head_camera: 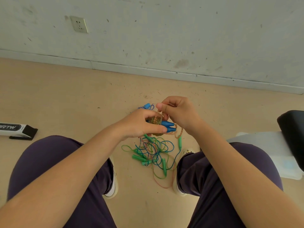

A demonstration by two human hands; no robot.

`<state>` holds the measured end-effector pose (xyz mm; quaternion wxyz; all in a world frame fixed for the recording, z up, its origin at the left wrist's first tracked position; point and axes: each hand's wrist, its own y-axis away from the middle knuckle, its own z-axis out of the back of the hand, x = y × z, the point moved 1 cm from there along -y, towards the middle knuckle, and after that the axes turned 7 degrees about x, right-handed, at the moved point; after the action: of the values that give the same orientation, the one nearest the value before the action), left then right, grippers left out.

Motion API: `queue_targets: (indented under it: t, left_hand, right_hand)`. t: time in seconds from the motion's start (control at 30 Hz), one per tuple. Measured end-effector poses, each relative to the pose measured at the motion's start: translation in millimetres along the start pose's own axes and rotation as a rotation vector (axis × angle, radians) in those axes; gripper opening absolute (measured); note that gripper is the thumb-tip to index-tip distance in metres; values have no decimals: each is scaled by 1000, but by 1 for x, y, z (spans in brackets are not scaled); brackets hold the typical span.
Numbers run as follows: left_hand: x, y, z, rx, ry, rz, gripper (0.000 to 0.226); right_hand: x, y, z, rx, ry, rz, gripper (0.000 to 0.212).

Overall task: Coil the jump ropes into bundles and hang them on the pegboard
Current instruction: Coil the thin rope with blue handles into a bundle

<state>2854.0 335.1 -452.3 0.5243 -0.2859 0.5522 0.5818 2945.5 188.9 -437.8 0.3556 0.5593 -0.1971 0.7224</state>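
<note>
Frame centre: left hand (pixel 139 125) gripped the coiled orange rope bundle (pixel 156 120) with its blue handles (pixel 167 125); right hand (pixel 179 111) pinched a loose strand. Tangled ropes (pixel 153 153) lay on floor (pixel 65 96) below.

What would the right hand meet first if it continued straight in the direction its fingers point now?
Probably the left hand, which grips the blue plastic handles wound with beige braided rope. The right hand pinches that rope, fingers pointing left toward it. The depth between them is unclear.
</note>
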Motion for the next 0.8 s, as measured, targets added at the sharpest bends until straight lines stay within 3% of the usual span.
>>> queue_targets:
  t: [0.27,0.43,0.57,0.7,0.8]
  left_hand:
    - [-2,7,13,-69,54,-63,34]
    - [4,5,17,-93,-66,-88,31]
    - [6,5,18,-51,-130,-88,39]
    - [3,7,20,-45,-24,-162,63]
    - [-1,7,18,-106,80,-253,58]
  right_hand:
    - [1,0,0,34,-101,-34,6]
    - [1,2,5,74,-140,-27,4]
    - [0,3,10,195,-288,-65,4]
    - [-3,1,12,205,-393,-73,6]
    - [-6,-1,8,154,-420,-73,9]
